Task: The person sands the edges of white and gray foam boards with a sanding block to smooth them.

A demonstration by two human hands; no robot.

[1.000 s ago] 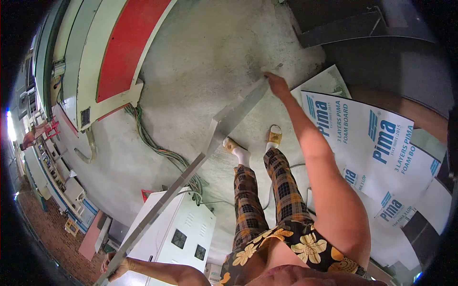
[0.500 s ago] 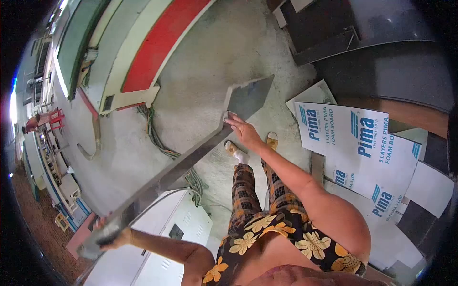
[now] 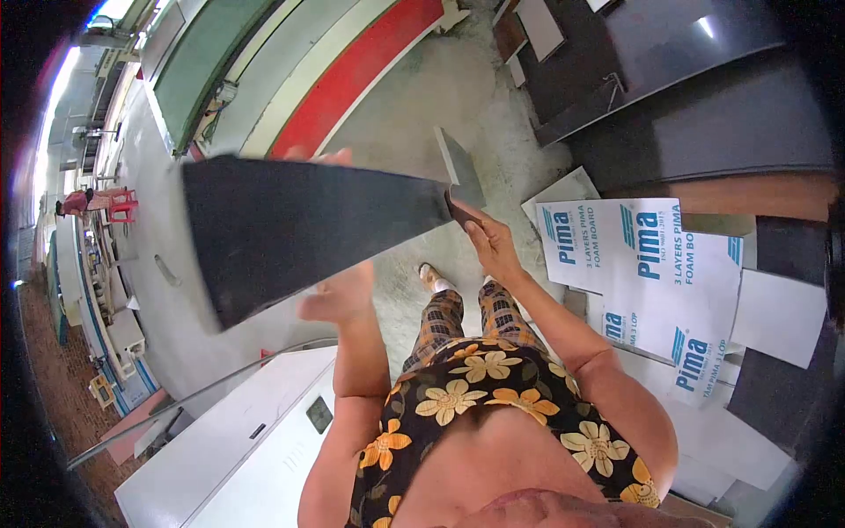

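A long dark board point(image 3: 308, 220) is held up in front of my body, its wide end toward the left and its narrow end at my right hand. My right hand point(image 3: 495, 251) is closed on that narrow end, with the thumb on the near side. Behind the board is my left hand point(image 3: 341, 295); its lower part shows below the near edge and blurred fingertips show past the far edge, so it spans the board's width. The middle of that hand is hidden. A grey flat piece point(image 3: 462, 167) shows just beyond the narrow end.
White foam boards printed in blue point(image 3: 616, 238) lie at the right, near dark panels point(image 3: 669, 97). A white cabinet point(image 3: 238, 431) stands at the lower left. A machine with a red band point(image 3: 361, 70) runs along the upper left. Concrete floor point(image 3: 431, 84) lies between.
The board has swung from a long diagonal, edge toward me, to showing its broad dark face. My left hand has moved up and right, closer to my right hand.
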